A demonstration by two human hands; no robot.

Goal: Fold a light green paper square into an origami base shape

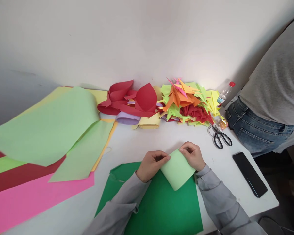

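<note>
A light green paper square (177,169) is bent over on itself above a dark green sheet (161,205) on the white table (147,137). My left hand (151,164) pinches the paper's left corner, fingers closed. My right hand (192,156) pinches its upper right corner, fingers closed too. Both grey sleeves reach in from the bottom edge.
Large light green, yellow, red and pink sheets (46,140) cover the table's left. Curled red, lilac and yellow paper (134,104) and a heap of folded paper figures (188,101) lie by the wall. Scissors (219,137), a black phone (250,174), a bottle (224,91). A person (271,88) stands at right.
</note>
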